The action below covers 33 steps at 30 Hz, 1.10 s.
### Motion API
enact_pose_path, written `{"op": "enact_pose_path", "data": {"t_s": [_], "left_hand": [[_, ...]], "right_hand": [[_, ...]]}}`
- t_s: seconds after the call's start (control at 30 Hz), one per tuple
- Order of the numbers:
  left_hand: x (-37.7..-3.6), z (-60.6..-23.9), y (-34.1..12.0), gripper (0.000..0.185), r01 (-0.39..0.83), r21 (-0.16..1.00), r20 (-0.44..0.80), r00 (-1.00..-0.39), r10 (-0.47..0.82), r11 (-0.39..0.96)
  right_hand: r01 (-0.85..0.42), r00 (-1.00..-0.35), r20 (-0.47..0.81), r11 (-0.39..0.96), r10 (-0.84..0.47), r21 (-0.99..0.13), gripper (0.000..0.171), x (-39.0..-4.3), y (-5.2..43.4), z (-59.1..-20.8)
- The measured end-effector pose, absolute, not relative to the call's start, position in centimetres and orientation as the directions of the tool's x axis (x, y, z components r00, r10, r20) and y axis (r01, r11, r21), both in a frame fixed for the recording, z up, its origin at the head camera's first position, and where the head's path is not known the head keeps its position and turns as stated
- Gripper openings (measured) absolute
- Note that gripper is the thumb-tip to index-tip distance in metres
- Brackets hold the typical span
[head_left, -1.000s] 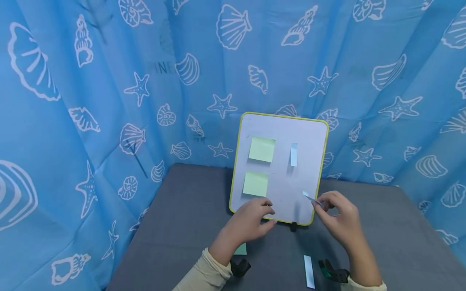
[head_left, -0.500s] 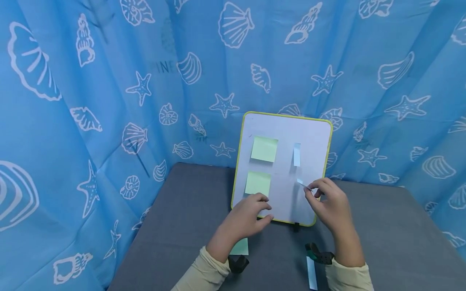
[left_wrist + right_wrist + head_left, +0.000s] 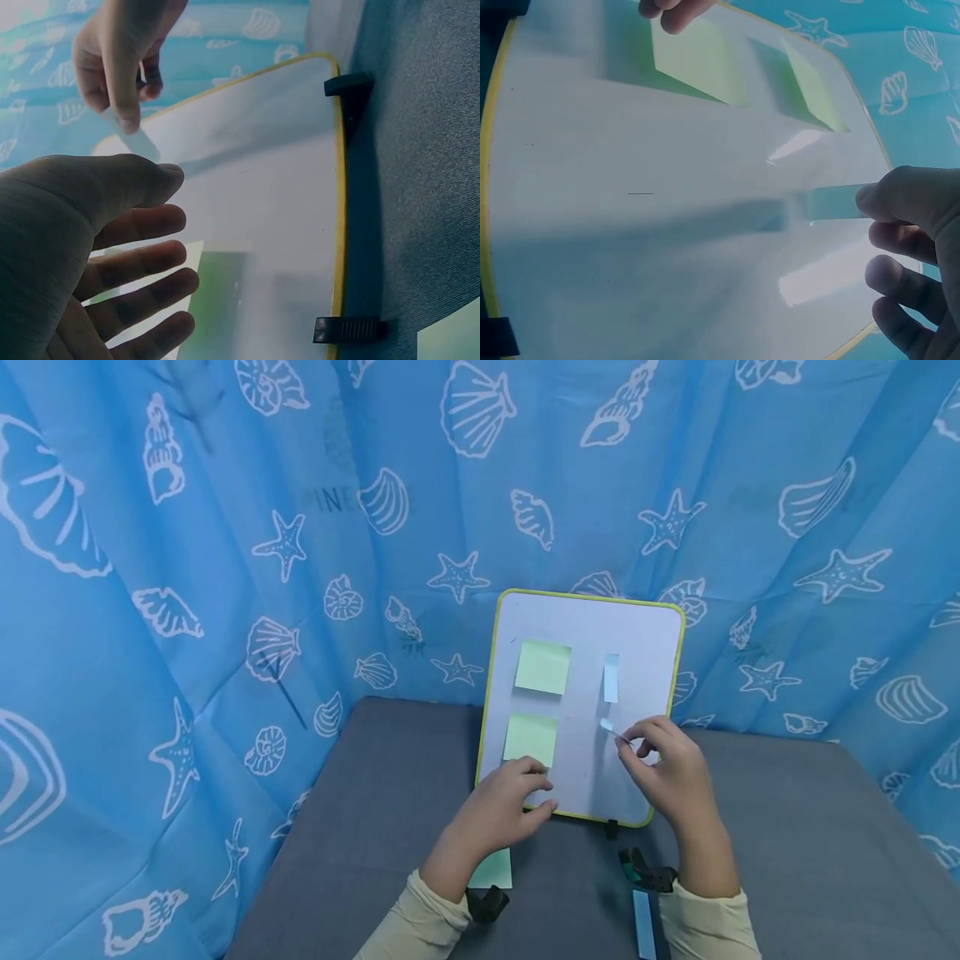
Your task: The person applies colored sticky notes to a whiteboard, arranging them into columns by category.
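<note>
Blue strip (image 3: 609,727) pinched in the right hand (image 3: 670,772) is rising up the whiteboard (image 3: 645,635), having climbed from the lower edge to just under the blue strip already stuck there (image 3: 611,677). It is nearing the surface, apparently about to be stuck on. The left hand (image 3: 498,810), fingers relaxed and spread, is still resting on the board's lower edge beside the lower green note (image 3: 530,739).

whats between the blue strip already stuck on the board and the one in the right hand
Only bare whiteboard: the head view shows an empty white stretch between the stuck blue strip and the strip pinched by the right hand.
</note>
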<state>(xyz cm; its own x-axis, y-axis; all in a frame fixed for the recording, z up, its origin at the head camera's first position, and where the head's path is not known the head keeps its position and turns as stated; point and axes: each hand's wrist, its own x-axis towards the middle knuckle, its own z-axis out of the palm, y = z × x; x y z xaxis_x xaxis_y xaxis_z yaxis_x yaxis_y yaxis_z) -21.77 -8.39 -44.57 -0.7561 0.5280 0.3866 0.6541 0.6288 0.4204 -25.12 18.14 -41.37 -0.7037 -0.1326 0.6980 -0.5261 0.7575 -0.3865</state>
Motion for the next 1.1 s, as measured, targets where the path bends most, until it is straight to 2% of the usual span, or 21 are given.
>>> {"op": "enact_pose_path", "data": {"t_s": [0.5, 0.7, 1.1], "left_hand": [[-22.0, -45.5, -8.1, 0.024, 0.649, 0.424, 0.395, -0.76, 0.516, 0.632], [-22.0, -45.3, -7.9, 0.026, 0.65, 0.387, 0.4, -0.758, 0.516, 0.654], [-22.1, -44.9, -7.5, 0.037, 0.658, 0.339, 0.43, -0.744, 0.512, 0.672]], "right_hand": [[-0.556, -0.701, 0.692, 0.742, -0.175, -0.375, 0.015, -25.4, 18.2, -42.4], [-0.557, -0.711, 0.678, 0.74, -0.19, -0.377, 0.013, -25.6, 18.1, -42.6], [-0.536, -0.779, 0.585, 0.722, -0.224, -0.438, 0.009, -26.1, 17.5, -43.0]]}}
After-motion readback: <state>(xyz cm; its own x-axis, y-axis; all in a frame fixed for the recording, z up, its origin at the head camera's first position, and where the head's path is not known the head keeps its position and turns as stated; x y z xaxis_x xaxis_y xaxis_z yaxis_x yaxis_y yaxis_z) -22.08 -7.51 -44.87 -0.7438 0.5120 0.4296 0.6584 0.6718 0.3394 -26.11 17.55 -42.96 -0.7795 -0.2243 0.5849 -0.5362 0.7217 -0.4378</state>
